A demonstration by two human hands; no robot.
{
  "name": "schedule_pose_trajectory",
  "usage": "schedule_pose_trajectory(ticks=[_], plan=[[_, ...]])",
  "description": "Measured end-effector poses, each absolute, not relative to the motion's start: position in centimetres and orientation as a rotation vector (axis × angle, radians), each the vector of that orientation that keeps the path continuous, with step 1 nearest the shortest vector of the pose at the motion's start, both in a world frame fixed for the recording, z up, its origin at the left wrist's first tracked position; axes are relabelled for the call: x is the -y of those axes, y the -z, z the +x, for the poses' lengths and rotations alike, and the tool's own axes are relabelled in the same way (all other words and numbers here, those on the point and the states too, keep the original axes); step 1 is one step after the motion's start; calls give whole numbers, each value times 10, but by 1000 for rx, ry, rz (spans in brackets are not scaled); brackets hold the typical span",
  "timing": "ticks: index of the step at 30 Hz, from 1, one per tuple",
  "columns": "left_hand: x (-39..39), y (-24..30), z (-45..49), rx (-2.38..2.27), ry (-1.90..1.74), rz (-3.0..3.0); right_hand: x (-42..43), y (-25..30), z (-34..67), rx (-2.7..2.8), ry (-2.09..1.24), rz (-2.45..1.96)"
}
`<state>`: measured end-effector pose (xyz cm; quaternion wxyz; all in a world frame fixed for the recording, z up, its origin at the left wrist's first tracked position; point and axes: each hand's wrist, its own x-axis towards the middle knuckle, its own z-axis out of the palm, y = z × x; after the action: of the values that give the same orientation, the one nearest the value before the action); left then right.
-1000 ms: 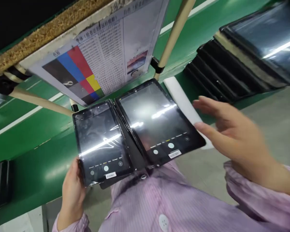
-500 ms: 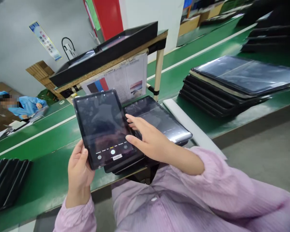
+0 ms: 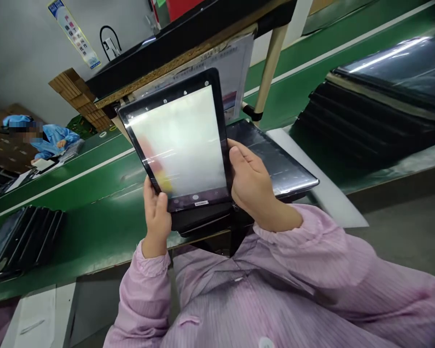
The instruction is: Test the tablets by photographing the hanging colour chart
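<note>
I hold a black tablet (image 3: 179, 140) upright in front of me with both hands. Its screen glows white, with a blurred red and yellow patch at the lower left. My left hand (image 3: 156, 217) grips its lower left corner, thumb on the bezel. My right hand (image 3: 252, 186) is wrapped around its right edge. A second tablet (image 3: 275, 164) with a dark screen lies flat behind my right hand. More dark devices (image 3: 203, 222) lie stacked under the raised one. A printed test chart (image 3: 235, 67) hangs behind the tablet under a shelf.
A green conveyor belt (image 3: 94, 193) runs across the view. Stacks of black trays sit at the right (image 3: 377, 111) and the lower left (image 3: 21, 239). A wooden post (image 3: 270, 60) holds up a shelf bearing a black tray (image 3: 188, 34). A person in blue (image 3: 47, 140) works at far left.
The tablet has been lifted up toward the chart and its screen has turned from dark to bright white. My right hand moved from touching the screen to gripping the right edge.
</note>
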<state>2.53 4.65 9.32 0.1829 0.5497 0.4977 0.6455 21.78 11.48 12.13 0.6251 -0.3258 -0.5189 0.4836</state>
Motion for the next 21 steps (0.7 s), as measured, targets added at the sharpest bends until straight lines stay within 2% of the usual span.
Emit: schedule_pose_trajectory(ticks=[4, 8, 21], plan=[[-38, -98, 32, -1713, -1561, 1967, -113, -121, 216, 1168, -1070, -756], [-35, -104, 38, -1878, -1488, 1997, -112, -120, 215, 1219, -979, -787], [-38, -102, 37, -1858, -1486, 2012, -107, -128, 212, 1164, -985, -744]])
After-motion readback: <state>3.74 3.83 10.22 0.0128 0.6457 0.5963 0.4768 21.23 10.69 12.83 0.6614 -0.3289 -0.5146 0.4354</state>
